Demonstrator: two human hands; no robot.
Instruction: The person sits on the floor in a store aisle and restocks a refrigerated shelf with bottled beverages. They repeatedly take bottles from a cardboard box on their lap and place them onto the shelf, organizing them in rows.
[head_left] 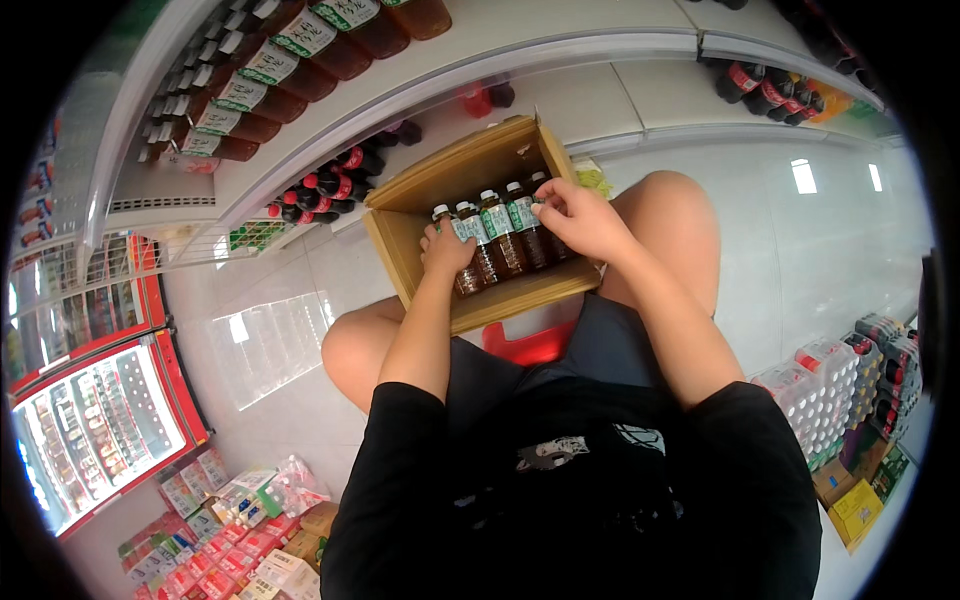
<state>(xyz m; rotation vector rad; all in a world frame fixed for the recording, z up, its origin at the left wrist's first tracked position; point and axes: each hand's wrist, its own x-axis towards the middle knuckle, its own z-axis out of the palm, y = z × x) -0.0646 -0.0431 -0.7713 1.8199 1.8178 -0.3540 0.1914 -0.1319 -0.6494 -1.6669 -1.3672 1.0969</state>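
An uncovered cardboard box (400,255) stands in front of me, between my knees. Several bottles of brown drink (504,242) with white caps and green-and-white labels are lined up in it. My left hand (447,250) is closed around the leftmost bottle (468,278), fingers on one side and thumb on the other. At the right end of the row, my right hand (585,217) has its thumb and forefinger drawn together beside a bottle's label. Whether those fingertips hold anything is too small to tell, and the hand partly covers the rightmost bottle.
Above the box runs a shelf (520,62) with rows of similar brown bottles (270,65); dark cola bottles (325,190) stand lower down. A red stool (530,345) shows beneath me. A lit drinks fridge (100,430), stacked cartons (235,545) and wrapped bottle packs (820,395) surround me.
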